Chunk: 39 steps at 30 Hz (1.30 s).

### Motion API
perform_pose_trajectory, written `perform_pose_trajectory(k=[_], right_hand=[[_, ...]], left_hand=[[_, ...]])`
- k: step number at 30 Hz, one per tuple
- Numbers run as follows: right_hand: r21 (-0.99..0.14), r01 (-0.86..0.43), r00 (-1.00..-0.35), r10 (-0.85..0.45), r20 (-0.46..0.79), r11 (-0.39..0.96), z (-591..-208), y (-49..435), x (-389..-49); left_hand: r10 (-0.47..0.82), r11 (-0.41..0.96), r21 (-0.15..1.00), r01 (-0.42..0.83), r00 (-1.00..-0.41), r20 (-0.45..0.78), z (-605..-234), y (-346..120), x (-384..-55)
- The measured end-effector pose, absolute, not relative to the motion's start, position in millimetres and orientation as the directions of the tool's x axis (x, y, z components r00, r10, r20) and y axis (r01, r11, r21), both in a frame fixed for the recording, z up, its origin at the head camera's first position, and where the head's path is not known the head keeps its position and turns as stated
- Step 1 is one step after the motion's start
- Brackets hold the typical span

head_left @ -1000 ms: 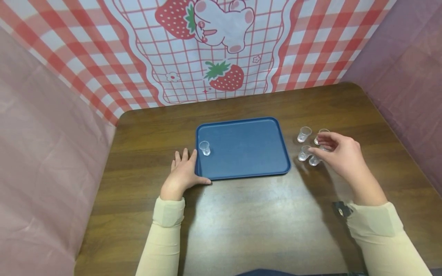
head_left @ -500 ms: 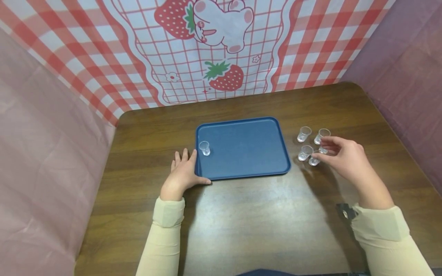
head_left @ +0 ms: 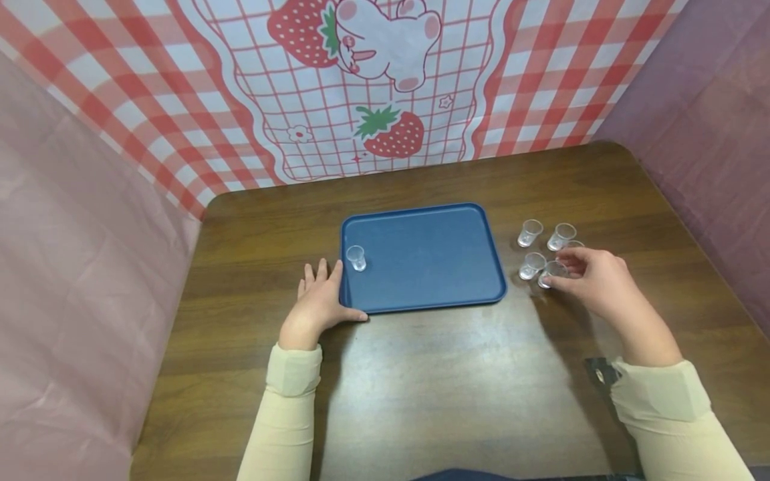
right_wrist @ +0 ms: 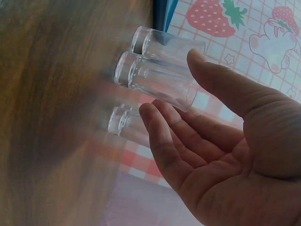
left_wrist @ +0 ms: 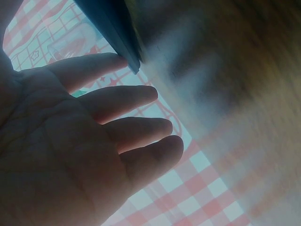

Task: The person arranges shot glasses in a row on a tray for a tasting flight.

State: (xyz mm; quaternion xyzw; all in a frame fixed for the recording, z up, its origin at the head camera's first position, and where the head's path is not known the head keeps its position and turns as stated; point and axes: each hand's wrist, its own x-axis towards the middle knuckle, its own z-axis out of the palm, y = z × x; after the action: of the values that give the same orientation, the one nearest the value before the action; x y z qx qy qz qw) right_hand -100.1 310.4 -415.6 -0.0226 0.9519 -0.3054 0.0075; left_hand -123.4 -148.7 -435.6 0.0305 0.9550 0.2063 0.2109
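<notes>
My left hand (head_left: 315, 307) touches the left edge and near-left corner of a blue tray (head_left: 427, 260), its fingers spread. One small clear shot glass (head_left: 357, 258) stands upright on the tray's left part. To the tray's right, my right hand (head_left: 595, 274) is among several similar glasses. Its thumb and fingers are on either side of the nearest shot glass (right_wrist: 157, 80). The thumb overlaps the rim in the right wrist view, and a small gap shows below the glass beside the index fingertip. Another glass (head_left: 575, 246) is partly hidden behind this hand.
Two upright glasses stand farther back, one at left (head_left: 530, 234) and one at right (head_left: 562, 236); another glass (head_left: 532, 266) is just left of the nearest one. Beneath everything lies a brown wooden table (head_left: 421, 374). A strawberry-patterned cloth (head_left: 385, 87) hangs behind it.
My right hand has shifted slightly right, then lower, with thumb and fingers coming to either side of the nearest glass. The left hand, tray and tray's glass have stayed put.
</notes>
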Motion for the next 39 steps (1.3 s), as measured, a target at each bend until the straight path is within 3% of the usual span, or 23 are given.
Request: perform_pose_trajectory(k=[20, 39], right_hand=[[-0.586, -0.018, -0.998, -0.054, -0.045, 0.810, -419, 314, -98], [-0.601, -0.041, -0.999, -0.040, 0.015, 0.798, -407, 322, -92]], left_hand=[[0.146, 0.915, 0.402, -0.025, -0.909, -0.390, -431, -147, -123], [0.144, 0.913, 0.407, -0.030, -0.909, -0.390, -431, -147, -122]])
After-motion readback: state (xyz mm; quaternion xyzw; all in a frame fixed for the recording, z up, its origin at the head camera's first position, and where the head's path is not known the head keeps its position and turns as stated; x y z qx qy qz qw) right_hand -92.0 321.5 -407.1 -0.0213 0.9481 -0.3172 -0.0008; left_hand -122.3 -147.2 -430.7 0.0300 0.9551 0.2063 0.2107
